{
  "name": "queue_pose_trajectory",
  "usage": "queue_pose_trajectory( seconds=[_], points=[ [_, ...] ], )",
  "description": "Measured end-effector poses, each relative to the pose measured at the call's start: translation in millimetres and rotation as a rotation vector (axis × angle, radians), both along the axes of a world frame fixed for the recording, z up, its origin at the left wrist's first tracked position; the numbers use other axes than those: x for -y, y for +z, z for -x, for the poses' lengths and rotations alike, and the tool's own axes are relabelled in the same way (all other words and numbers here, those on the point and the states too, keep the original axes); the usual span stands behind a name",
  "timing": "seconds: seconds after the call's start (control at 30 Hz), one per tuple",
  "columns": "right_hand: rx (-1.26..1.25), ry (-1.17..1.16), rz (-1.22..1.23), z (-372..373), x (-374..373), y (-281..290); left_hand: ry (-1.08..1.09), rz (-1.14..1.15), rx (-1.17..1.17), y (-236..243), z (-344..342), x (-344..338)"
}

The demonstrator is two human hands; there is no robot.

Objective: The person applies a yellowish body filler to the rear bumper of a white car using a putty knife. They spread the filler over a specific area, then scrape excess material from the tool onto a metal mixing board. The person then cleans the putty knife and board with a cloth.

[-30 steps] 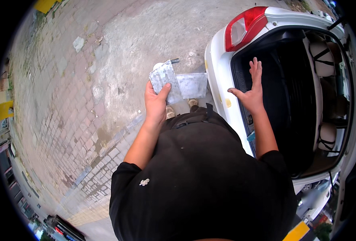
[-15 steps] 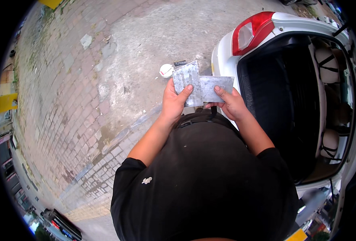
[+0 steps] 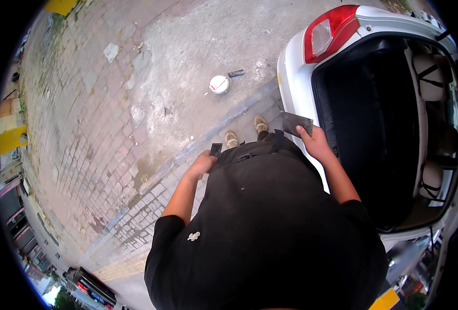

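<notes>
My left hand is closed on a flat plate, seen tilted and dark beside my left hip. My right hand grips a second plate, thin, rectangular and dark grey, near the car's rear bumper. The thumb lies on top of that plate, and its other fingers are mostly hidden. A gap as wide as my waist separates the two plates.
A white round tub stands on the pavement ahead, with a small dark block beside it. To my right is a white car with its boot open. A dark vehicle is at the far lower left.
My hands have moved apart: the left went down and left, the right out to the right. The plates, side by side before with mottled grey faces showing, are now separated and tilted.
</notes>
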State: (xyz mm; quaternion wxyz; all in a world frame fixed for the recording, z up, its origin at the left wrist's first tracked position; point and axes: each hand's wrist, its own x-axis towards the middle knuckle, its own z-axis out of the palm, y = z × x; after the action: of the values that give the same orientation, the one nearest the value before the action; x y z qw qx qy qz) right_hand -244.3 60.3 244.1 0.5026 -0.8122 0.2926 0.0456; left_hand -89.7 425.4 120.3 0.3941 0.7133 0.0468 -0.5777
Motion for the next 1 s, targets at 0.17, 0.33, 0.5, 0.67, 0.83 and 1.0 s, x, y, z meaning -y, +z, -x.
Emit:
queue_pose_trajectory(
  seconds=[0.17, 0.33, 0.5, 0.67, 0.83, 1.0],
  points=[
    [0.218, -0.143, -0.475, -29, -28, 22, 0.358, 0.647, 0.102, 111, -77, 63],
    [0.324, -0.223, -0.626, -44, -49, 49, 0.140, 0.843, 0.247, 181, -41, 127],
    [0.487, -0.227, -0.878, -31, -54, 57, 0.162, 0.278, 0.820, 166, -60, 123],
    [0.417, -0.284, -0.707, -32, -63, 43, 0.263, 0.830, 0.610, 199, -22, 125],
    [0.557, -0.307, -0.668, -39, -87, 62, 0.056, 0.356, 0.924, 180, -36, 117],
    [0.447, -0.268, -0.614, -35, -92, 52, 0.123, 0.713, 0.869, 209, -15, 103]
  ],
)
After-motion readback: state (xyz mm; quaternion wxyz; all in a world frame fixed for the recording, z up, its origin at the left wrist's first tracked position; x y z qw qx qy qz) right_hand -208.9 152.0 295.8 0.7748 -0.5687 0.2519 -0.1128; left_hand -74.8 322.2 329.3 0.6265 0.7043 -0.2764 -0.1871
